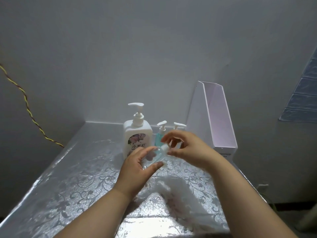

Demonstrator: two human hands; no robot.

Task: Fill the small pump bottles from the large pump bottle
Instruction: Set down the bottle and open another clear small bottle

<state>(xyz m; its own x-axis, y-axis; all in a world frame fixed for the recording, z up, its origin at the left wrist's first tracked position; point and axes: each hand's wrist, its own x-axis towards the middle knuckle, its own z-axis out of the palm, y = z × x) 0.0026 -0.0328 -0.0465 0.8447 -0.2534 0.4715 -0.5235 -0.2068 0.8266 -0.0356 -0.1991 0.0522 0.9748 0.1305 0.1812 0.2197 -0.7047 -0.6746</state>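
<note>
White large pump bottle upright, clear small bottle tilted, two behind.

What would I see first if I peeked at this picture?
Two hands meet in the middle: the left hand grips a small clear bottle tilted sideways, while the right hand pinches its white cap. Just behind stands a big white pump bottle with flowers on it, and two small pump bottles wait to its right on the shiny silver tablecloth.

A home corner: patterned plastic tablecloth, plain wall, white file holder
</note>
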